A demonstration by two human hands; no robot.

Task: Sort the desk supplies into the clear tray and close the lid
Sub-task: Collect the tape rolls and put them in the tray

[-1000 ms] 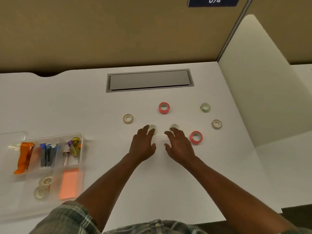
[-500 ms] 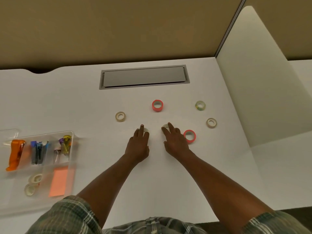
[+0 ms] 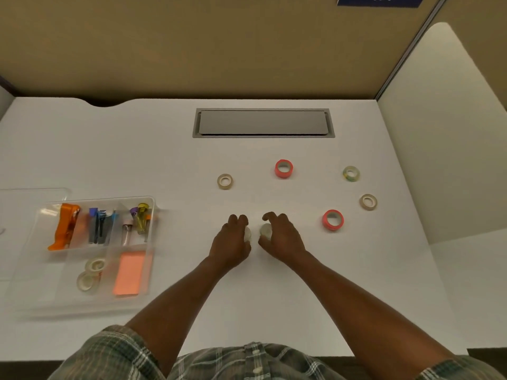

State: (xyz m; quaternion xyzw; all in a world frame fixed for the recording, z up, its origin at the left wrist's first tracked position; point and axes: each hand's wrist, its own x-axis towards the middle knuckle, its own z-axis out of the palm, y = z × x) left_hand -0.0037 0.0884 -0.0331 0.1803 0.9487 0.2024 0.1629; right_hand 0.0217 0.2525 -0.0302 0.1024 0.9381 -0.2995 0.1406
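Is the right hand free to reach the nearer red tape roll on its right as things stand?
Probably not straight away: the right hand is closed on a small pale tape roll. The path itself looks clear, with only bare desk between it and the nearer red tape roll.

I am holding my left hand (image 3: 230, 244) and right hand (image 3: 282, 238) side by side, fingers curling closed, forearms stretching forward.

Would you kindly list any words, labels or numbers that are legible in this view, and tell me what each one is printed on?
"074", white digits cut off by the frame's top edge, so the reading is uncertain: on the dark blue sign on the tan partition wall.
The tape rolls, the items in the clear tray and the desk: no legible print visible.
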